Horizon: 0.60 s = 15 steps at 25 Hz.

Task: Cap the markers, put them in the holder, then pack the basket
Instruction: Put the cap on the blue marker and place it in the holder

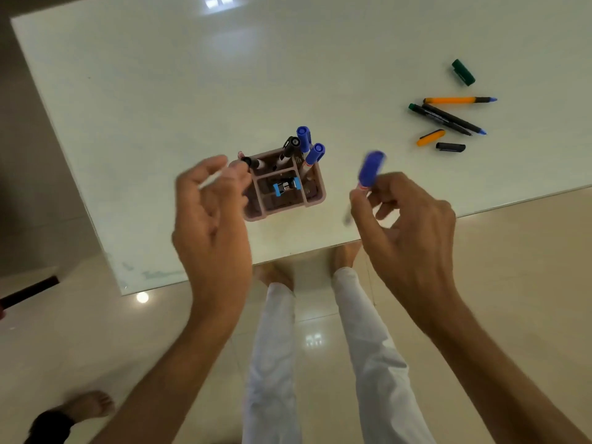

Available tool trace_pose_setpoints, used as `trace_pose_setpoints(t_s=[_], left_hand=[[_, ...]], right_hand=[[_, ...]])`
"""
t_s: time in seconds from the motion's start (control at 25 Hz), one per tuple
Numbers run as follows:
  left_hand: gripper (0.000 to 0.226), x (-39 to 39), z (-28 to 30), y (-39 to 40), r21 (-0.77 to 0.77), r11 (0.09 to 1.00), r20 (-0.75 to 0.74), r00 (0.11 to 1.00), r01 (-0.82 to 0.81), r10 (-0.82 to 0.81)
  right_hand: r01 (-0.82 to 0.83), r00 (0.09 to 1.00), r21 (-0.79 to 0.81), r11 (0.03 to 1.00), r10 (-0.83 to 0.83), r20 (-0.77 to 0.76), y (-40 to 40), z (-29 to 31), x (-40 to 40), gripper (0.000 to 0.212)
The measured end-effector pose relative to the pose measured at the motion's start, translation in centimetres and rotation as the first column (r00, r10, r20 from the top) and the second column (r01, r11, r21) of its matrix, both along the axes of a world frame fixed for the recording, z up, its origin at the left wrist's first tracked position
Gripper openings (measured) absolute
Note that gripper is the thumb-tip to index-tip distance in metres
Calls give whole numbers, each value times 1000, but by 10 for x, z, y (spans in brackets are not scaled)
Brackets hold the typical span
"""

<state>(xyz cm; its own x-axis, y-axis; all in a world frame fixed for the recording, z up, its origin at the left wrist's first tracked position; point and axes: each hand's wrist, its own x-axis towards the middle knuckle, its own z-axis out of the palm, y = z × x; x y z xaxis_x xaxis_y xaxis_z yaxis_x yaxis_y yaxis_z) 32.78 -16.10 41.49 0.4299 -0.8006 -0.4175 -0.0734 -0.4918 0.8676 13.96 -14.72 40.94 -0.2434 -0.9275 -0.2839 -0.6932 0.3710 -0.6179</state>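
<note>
A pink divided holder (pixel 317 200) stands near the table's front edge. Two blue-capped markers (pixel 303 137) and a black-capped one (pixel 291 144) stand in its back compartments. My left hand (pixel 211 216) is at the holder's left corner, fingertips pinched on a black-capped marker (pixel 250 162) that leans out there. To the right of the holder, my right hand (pixel 407 219) holds a blurred blue-capped marker (pixel 371 168) above the table, cap pointing up. Uncapped pens lie at the right: an orange one (pixel 455 100) and two crossed black ones (pixel 448 118).
Loose caps lie near the pens: green (pixel 463 72), orange (pixel 431 137), black (pixel 450 147). A blue binder clip (pixel 286 186) sits in the holder. The white glass table (pixel 160 107) ends just in front of my hands; my legs and another person's foot (pixel 88 408) are below.
</note>
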Motion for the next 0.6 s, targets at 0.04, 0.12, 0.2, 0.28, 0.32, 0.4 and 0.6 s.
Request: trace_pose_setpoints(t_s=[0.04,0.12,0.2,0.28,0.32,0.4,0.6], left_hand=[[15,8,-1,-7,-24,997,18,997,-75,76],[13,19,-1,-16,-4,991,19,991,-136,136],[12,25,-4,-17,31,993,1,993,-118,118],[12,27,-7,-15,53,996,-5,997,-75,76],[12,27,-8,-14,65,996,-12,998,-61,62],[13,27,-10,-12,99,993,-27,998,-58,61],[13,22,-9,-10,139,989,-42,997,-53,59]], right_hand=[[33,999,-16,999,-33,8,-7,-4,2,18],[58,998,34,998,-59,28,-18,-10,7,20],[6,999,75,997,-8,34,-27,-19,13,23],[-83,997,106,991,83,0,-34,-29,19,24],[-127,991,129,983,132,-33,-36,-36,22,24],[-185,976,159,970,200,-86,-39,-49,28,25],[-194,974,124,973,206,-96,-41,-64,40,26]])
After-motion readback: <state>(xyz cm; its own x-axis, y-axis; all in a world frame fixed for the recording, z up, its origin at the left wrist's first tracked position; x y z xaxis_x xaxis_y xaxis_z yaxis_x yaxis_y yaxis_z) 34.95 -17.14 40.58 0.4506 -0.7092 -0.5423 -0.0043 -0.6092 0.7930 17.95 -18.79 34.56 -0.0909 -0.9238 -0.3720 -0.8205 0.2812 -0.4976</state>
